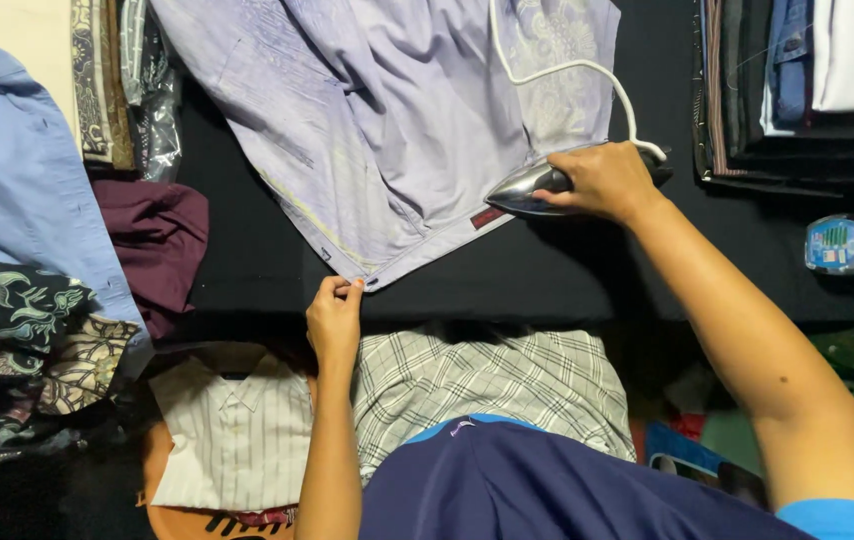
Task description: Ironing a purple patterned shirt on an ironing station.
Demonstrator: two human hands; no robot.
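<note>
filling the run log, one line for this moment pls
left hand pinches lilac shirt corner | right hand grips iron on shirt hem | black board

A stack of folded clothes (797,90) is seen at upper right, a plastic water bottle (852,243) just below it; a blue shirt (7,190) and maroon garment (157,240) are heaped at left.
</note>
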